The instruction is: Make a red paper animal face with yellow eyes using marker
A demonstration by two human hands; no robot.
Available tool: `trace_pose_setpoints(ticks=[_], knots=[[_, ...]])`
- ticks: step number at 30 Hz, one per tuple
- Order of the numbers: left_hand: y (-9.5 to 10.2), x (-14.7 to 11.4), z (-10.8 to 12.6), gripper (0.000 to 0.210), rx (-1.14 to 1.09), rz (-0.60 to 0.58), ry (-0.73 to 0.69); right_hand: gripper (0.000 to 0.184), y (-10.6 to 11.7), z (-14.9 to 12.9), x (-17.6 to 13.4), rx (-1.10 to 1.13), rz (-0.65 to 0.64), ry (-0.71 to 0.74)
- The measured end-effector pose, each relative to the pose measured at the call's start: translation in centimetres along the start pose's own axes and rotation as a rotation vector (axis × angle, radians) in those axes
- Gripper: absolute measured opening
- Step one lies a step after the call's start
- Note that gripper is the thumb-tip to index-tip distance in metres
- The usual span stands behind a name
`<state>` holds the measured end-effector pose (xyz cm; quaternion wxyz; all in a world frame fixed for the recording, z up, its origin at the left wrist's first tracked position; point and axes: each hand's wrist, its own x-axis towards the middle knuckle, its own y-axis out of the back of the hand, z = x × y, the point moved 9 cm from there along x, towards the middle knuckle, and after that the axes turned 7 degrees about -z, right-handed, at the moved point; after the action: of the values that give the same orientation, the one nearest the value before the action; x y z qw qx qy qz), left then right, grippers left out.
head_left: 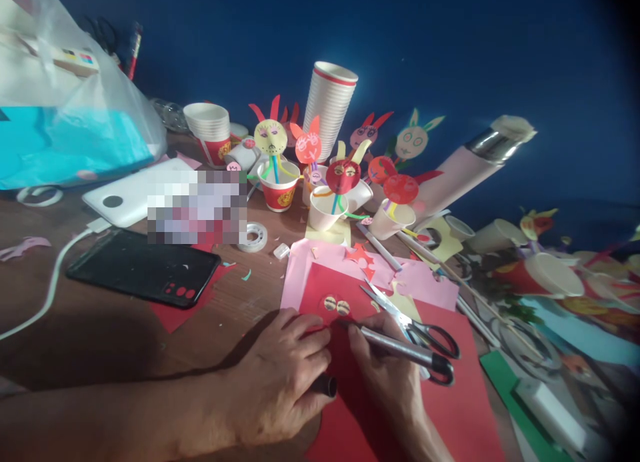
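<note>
My right hand [387, 365] is closed around a grey marker [400, 345] with a black end, its tip low over a red paper sheet [450, 395]. My left hand [285, 369] rests on the sheet's left side, fingers curled, with a black marker cap [325, 385] sticking out near the thumb. What lies under the left fingertips is mostly hidden. Just beyond the hands, small pale yellow paper circles [336, 305] with dark drawn lines lie on the red paper. Open scissors [430, 335] lie against the right hand, partly covered by the marker.
Paper cups with round paper faces [343, 176] stand at the back, near a stack of white cups [330, 109]. A black phone [135, 265], a white power bank [135, 189] and a tape roll [253, 237] lie left. More cups [555, 275] crowd the right.
</note>
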<state>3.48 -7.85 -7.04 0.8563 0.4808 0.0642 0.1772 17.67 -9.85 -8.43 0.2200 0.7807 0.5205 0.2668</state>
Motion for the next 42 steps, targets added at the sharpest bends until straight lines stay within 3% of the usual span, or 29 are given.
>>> trace_pose_setpoints(ticks=[7,12,16,20,22,25,32,38,42], knots=[[0.2,0.1,0.1,0.024,0.015,-0.025,-0.013,0.019,0.7,0.0,-0.4,0.038,0.045,-0.032],[0.1,0.0,-0.1,0.023,0.016,-0.005,-0.018,0.005,2.4,-0.9,-1.1,0.061,0.152,0.120],[0.1,-0.3,0.0,0.026,0.026,0.024,-0.030,0.015,4.6,-2.0,-1.4,-0.003,0.320,0.180],[0.3,-0.5,0.4,0.026,0.046,0.063,-0.061,0.006,5.4,-3.4,-1.2,0.048,0.307,0.267],[0.3,-0.5,0.5,0.024,0.052,0.060,-0.063,0.015,5.8,-3.6,-1.6,0.105,0.339,0.284],[0.3,-0.5,0.5,0.020,0.049,0.062,-0.060,0.025,5.7,-3.2,-2.3,0.107,0.378,0.251],[0.4,-0.6,0.4,0.019,0.060,0.066,-0.051,0.023,5.8,-1.7,-2.8,0.121,0.468,0.139],[0.4,-0.8,0.4,0.021,0.067,0.089,-0.051,0.026,7.2,-2.5,-2.7,0.190,0.566,0.227],[0.2,-0.6,0.5,0.020,0.080,0.057,-0.057,0.021,8.3,-3.0,-2.7,0.146,0.606,0.125]])
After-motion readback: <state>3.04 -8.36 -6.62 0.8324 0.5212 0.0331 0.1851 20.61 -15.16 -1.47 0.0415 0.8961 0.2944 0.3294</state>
